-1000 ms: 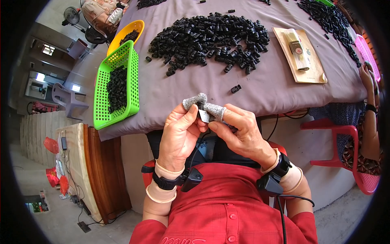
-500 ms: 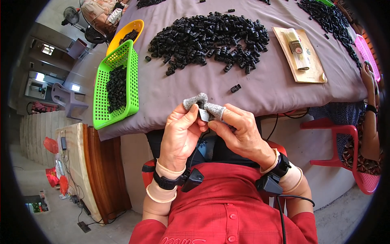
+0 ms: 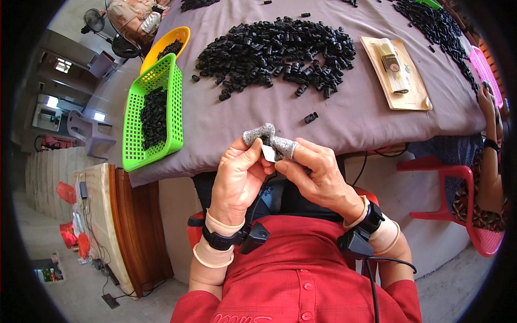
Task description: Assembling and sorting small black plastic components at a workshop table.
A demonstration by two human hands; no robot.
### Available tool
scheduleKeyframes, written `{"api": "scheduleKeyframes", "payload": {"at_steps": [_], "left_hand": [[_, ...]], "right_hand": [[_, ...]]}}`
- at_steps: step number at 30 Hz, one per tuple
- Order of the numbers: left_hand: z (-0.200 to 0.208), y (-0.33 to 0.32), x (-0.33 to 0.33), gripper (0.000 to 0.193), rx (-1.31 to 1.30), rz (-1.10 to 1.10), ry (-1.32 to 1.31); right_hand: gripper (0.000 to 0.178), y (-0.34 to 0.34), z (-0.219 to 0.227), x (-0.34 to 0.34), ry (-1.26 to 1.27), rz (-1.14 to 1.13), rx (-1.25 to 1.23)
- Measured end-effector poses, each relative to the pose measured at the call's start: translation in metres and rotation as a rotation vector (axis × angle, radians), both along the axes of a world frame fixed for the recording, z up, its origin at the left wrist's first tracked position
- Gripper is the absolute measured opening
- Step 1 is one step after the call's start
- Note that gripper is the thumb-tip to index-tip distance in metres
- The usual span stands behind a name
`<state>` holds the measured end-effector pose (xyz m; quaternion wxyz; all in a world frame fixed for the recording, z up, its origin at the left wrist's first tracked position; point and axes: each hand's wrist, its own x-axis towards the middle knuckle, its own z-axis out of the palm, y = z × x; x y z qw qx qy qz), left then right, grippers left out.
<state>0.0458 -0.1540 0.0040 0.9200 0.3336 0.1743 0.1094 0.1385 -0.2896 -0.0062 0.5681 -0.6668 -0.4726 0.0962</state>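
Note:
My left hand [image 3: 237,175] and my right hand [image 3: 318,172] meet in front of the table edge. Between their fingertips is a small white flat piece [image 3: 269,153], pinched from both sides. Grey speckled fabric sleeves cover the tips of both index fingers, and they hide part of what is held. Just beyond my hands a single small black plastic piece, like a cord lock [image 3: 311,117], lies on the tablecloth. Farther off spreads a large pile of similar black pieces [image 3: 258,54].
At the left edge of the table [image 3: 366,126] stand a green perforated basket [image 3: 175,116] and a yellow bowl [image 3: 186,37], both with black pieces inside. A brown envelope [image 3: 417,99] carries a packet [image 3: 396,70] on the right. Another person's hand [image 3: 486,99] rests near a pink basket [image 3: 487,75].
The white piece has tilted slightly between my fingertips, and its face shows brighter. Both hands stay in nearly the same place.

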Motion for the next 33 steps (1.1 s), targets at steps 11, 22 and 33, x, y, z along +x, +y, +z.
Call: {"api": "scheduleKeyframes", "payload": {"at_steps": [11,22,33], "left_hand": [[0.0008,0.0036,-0.0032,0.018,-0.003,-0.013,0.031],[-0.0014,0.0034,-0.0036,0.016,0.009,-0.002,0.028],[-0.0014,0.0024,-0.0026,0.013,0.033,0.004,0.039]], "right_hand": [[0.008,0.0023,-0.002,-0.0012,0.057,0.034,0.04],[0.008,0.0039,-0.0021,-0.0028,0.116,0.024,0.069],[0.009,0.0026,-0.0037,-0.001,0.069,0.02,0.021]]}}
